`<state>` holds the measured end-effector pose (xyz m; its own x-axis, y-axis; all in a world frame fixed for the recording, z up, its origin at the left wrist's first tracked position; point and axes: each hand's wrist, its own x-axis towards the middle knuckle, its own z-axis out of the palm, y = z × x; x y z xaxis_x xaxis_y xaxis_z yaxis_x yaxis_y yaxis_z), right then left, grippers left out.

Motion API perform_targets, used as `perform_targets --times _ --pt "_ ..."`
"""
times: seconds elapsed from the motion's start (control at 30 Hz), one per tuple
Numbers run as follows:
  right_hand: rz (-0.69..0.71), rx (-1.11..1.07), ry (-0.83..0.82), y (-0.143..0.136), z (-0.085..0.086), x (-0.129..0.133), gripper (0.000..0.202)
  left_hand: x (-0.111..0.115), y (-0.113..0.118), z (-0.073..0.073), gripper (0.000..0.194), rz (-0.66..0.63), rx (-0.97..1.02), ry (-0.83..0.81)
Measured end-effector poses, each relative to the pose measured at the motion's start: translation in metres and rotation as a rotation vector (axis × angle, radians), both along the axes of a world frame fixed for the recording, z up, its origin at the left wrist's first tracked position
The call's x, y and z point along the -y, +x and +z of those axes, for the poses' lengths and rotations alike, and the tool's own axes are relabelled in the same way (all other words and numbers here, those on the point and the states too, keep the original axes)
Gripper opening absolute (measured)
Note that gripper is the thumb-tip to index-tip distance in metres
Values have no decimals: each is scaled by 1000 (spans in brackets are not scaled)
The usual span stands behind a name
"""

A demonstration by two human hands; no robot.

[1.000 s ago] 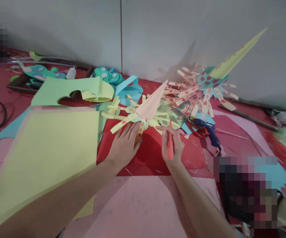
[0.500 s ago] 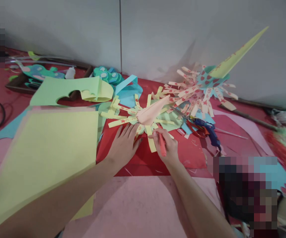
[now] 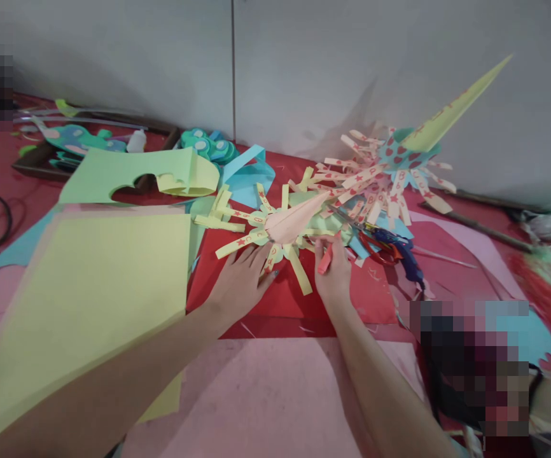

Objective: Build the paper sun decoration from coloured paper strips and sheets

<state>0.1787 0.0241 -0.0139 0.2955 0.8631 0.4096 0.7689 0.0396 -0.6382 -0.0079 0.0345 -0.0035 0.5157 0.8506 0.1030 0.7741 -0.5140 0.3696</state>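
Observation:
A paper flower-like craft [image 3: 275,222] lies on a red sheet [image 3: 237,312]. It has a pale pink paper cone in the middle and yellow strips radiating outward, some bearing red stars and letters. My left hand [image 3: 242,280] rests with fingers stretched out at the craft's lower left edge, touching its strips. My right hand [image 3: 335,273] grips a red marker [image 3: 326,259] beside the craft's right side, close to a strip. The marker's tip is hard to make out. One bare yellow strip points toward me between the two hands.
Yellow paper sheets [image 3: 113,273] lie left, under a cut green sheet [image 3: 132,168]. Scissors [image 3: 375,242] and a blue glue gun [image 3: 402,248] lie right. Behind them stands a finished-looking craft with a tall yellow cone [image 3: 461,105]. A wall [image 3: 304,76] borders the back.
The paper craft has turned, its near strips swinging to the right. My right hand has shifted right with the marker; my left hand stays nearly in place.

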Motion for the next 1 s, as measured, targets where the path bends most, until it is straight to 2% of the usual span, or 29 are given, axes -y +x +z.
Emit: perform_targets --times 0.3,0.5,0.7,1.0 --pt "27 -80 -93 1 -1 -3 14 5 1 0 50 -69 -22 115" --pt "30 34 -110 4 -8 -5 16 5 2 0 50 -83 -22 139" --pt "77 67 -100 4 -9 -6 18 5 2 -4 52 -41 -34 142" --pt "46 9 -142 3 -9 -5 20 5 1 -5 51 -25 -38 114"
